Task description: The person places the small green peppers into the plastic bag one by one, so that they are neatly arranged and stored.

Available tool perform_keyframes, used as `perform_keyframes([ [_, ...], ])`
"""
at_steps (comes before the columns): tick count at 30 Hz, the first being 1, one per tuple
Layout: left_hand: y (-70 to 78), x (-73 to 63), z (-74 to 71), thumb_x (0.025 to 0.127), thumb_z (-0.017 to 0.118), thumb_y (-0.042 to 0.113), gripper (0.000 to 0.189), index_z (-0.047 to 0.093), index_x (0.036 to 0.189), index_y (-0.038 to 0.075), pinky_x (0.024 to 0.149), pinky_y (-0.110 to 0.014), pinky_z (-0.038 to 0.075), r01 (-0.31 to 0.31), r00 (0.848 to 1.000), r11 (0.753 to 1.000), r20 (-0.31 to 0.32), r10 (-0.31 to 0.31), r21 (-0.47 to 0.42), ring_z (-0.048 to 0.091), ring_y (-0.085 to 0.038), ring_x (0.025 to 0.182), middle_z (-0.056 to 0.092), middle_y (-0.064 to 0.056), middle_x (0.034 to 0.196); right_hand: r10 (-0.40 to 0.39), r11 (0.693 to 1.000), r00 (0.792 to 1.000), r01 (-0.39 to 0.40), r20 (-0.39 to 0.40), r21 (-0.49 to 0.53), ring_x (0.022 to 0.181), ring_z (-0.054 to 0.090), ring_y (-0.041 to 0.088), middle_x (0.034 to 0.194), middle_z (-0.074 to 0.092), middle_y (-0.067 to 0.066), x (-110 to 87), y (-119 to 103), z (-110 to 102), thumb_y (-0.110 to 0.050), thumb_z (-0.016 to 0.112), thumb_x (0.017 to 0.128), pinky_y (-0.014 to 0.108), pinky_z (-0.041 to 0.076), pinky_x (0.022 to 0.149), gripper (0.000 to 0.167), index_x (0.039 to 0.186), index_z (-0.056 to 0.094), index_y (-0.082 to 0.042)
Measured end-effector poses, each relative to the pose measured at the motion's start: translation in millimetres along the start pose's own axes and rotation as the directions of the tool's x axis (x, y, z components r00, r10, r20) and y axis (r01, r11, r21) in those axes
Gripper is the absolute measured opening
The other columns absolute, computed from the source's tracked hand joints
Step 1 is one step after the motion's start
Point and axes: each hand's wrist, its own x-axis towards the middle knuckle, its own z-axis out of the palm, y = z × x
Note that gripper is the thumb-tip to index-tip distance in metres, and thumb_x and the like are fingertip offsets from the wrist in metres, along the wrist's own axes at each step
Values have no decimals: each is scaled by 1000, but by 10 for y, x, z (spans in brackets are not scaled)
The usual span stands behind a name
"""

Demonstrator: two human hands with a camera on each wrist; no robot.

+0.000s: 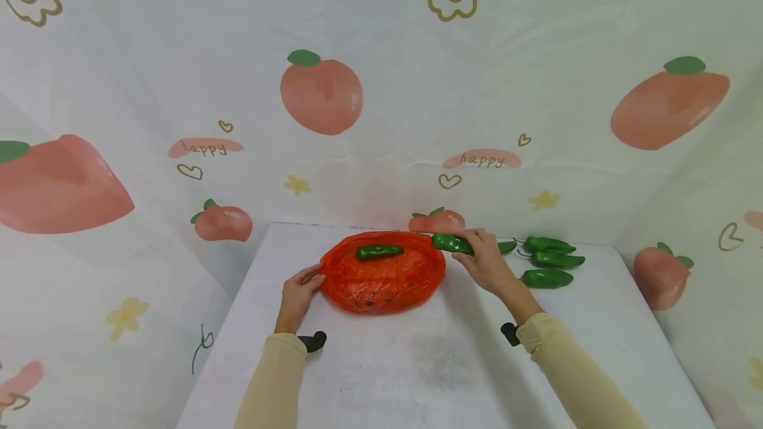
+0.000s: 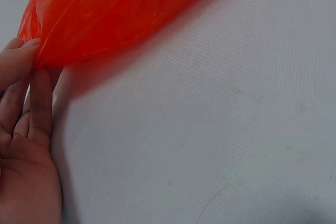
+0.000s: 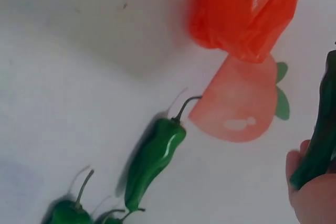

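A red plastic bag (image 1: 369,306) lies spread wide on the table with its mouth up, and one green chili pepper (image 1: 379,252) is inside it. My left hand (image 1: 300,293) pinches the bag's left edge between thumb and fingers, seen close in the left wrist view at the gathered plastic (image 2: 79,40). At the bag's right rim, my right hand (image 1: 485,262) grips another green chili pepper (image 1: 446,242), its stem end pointing left over the rim. The right wrist view shows this held pepper (image 3: 321,121) at its right edge, partly cut off.
Right of my right hand lie several more green chili peppers (image 1: 547,278) on the white table (image 1: 417,376). One loose pepper (image 3: 155,158) is nearest the bag, partly hidden by my hand in the head view. A fruit-printed sheet (image 1: 381,171) rises behind the table.
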Motion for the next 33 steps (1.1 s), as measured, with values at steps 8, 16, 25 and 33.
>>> perform_keyframes([
  [8,25,-10,24,99,68,22,40,65,138,16,102,-20,53,-14,1000,1000,6,14,10,58,-22,135,63,-8,145,-89,996,995,88,-44,-17,112,51,40,129,66,18,1,-102,39,-15,81,86,48,39,87,49,133,67,-11],
  [16,26,-11,29,98,70,20,40,66,137,16,95,-13,54,-10,1000,1000,-7,10,9,60,-22,133,65,-10,142,-33,999,999,33,39,-5,115,48,36,134,60,14,0,-168,174,-19,80,87,45,48,90,49,134,68,-16],
  [25,-4,21,21,97,71,21,41,66,137,16,94,-12,54,-5,1000,1000,-12,5,-6,62,-18,129,65,-10,141,20,999,993,-26,113,47,118,49,33,132,60,12,24,-263,319,-18,79,88,44,56,93,49,136,67,-18],
  [33,-3,27,20,97,72,23,41,66,136,17,99,-16,54,4,1000,1000,-9,-4,-1,62,-18,130,65,-9,141,6,997,990,-17,138,75,118,50,32,132,62,11,64,-321,446,-17,79,89,44,54,93,49,136,66,-17],
])
